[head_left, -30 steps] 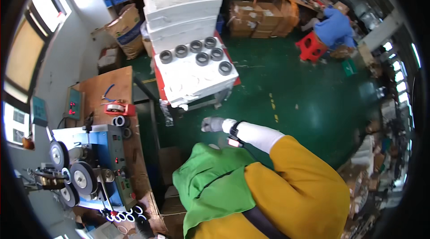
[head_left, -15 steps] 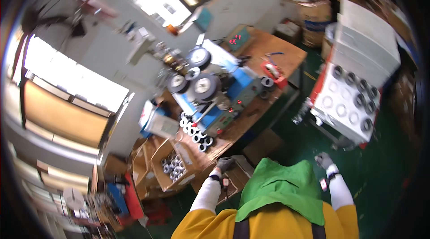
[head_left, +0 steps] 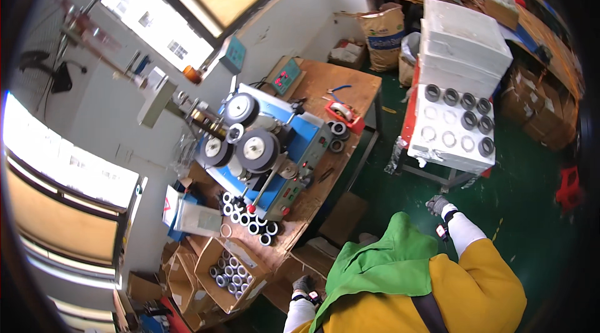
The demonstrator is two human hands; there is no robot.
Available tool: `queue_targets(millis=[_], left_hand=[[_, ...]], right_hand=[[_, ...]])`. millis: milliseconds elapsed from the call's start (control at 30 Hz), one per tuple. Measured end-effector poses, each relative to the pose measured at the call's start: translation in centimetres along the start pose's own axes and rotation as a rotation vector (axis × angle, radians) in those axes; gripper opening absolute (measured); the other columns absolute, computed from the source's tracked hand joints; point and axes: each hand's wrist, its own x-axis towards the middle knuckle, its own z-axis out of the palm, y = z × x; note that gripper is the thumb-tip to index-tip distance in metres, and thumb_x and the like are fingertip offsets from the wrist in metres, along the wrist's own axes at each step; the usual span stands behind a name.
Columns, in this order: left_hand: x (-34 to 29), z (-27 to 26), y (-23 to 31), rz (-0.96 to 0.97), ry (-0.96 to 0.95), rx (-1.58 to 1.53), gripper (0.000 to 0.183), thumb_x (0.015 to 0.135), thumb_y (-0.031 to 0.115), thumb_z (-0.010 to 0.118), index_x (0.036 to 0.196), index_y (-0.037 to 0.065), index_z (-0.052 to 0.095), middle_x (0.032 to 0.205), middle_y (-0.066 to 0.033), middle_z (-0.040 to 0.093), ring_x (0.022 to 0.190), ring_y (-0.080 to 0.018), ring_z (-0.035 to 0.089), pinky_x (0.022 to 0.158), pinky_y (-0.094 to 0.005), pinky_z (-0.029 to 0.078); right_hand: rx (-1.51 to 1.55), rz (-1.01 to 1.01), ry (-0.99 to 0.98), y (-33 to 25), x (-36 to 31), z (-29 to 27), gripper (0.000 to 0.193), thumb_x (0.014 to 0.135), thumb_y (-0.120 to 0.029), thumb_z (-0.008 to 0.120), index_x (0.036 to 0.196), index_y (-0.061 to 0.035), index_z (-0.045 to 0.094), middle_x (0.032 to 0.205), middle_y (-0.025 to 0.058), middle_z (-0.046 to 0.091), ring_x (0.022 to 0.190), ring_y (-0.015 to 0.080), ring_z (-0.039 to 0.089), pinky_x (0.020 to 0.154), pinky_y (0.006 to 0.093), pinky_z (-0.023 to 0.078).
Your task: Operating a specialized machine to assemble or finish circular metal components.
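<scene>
My right hand [head_left: 437, 205], in a grey glove, hangs in front of the white foam block [head_left: 451, 156], apart from it. Its fingers look loosely spread and I see nothing in them. Dark rings [head_left: 468, 120] and pale ring shapes [head_left: 449, 139] sit in rows on the block. My left hand [head_left: 304, 284], also gloved, is low beside the workbench, near cardboard [head_left: 281, 289]; its fingers are too small to make out. On the bench [head_left: 350, 80] stands a blue machine [head_left: 294, 173] with black-rimmed wheels [head_left: 257, 150]. Several white-and-black rings [head_left: 253, 228] lie at its near left.
An open cardboard box [head_left: 206, 264] of rings stands at the bench's near left corner. A red tape dispenser [head_left: 350, 120] lies on its right side. Large foam boxes [head_left: 465, 39] rise behind the block. A red stool [head_left: 568, 189] stands on the green floor at right.
My view has turned to the right, so the bench and foam block appear farther left. The picture is sharper. My left hand sits lower in view; my right hand is closer to the foam block.
</scene>
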Motion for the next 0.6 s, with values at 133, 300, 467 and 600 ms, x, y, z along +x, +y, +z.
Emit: queue_targets(millis=[133,300,467,600], left_hand=[[-5.5,3.5,6.3,-0.34,0.298,-0.812,0.019,0.078,0.021,0.049,0.09,0.007,0.053,0.087,-0.0121,0.057,0.078,-0.0289,0.054,0.067,-0.0417,0.043],[-7.3,4.5,5.3,-0.273,0.382,-0.874,0.022,0.075,0.021,0.053,0.092,0.005,0.052,0.085,-0.0133,0.058,0.07,-0.0294,0.054,0.057,-0.0377,0.044],[-6.2,5.1,2.6,-0.358,0.457,-1.024,0.026,0.076,0.015,0.054,0.099,0.002,0.05,0.086,-0.0163,0.057,0.075,-0.0345,0.056,0.066,-0.0469,0.048],[-6.9,5.7,4.4,-0.37,0.469,-1.05,0.025,0.077,0.015,0.053,0.098,0.002,0.05,0.085,-0.0162,0.057,0.075,-0.035,0.057,0.065,-0.0458,0.048]], right_hand=[[0.177,0.038,0.047,-2.0,1.2,2.0,0.017,0.079,-0.023,0.054,0.076,-0.0062,0.055,0.06,0.0045,0.057,0.044,0.014,0.052,0.038,0.0279,0.042],[0.106,-0.002,-0.069,-7.6,1.0,3.8,0.017,0.08,-0.019,0.052,0.076,-0.0026,0.055,0.063,0.0062,0.059,0.044,0.0146,0.053,0.037,0.0271,0.044],[0.032,-0.034,-0.042,-12.1,2.5,3.3,0.016,0.08,-0.02,0.053,0.078,-0.0047,0.055,0.063,0.0051,0.058,0.045,0.0135,0.052,0.038,0.0275,0.042],[0.003,-0.061,-0.035,-13.5,3.9,2.3,0.015,0.079,-0.019,0.053,0.078,-0.0048,0.055,0.063,0.0052,0.058,0.047,0.0136,0.052,0.039,0.0272,0.042]])
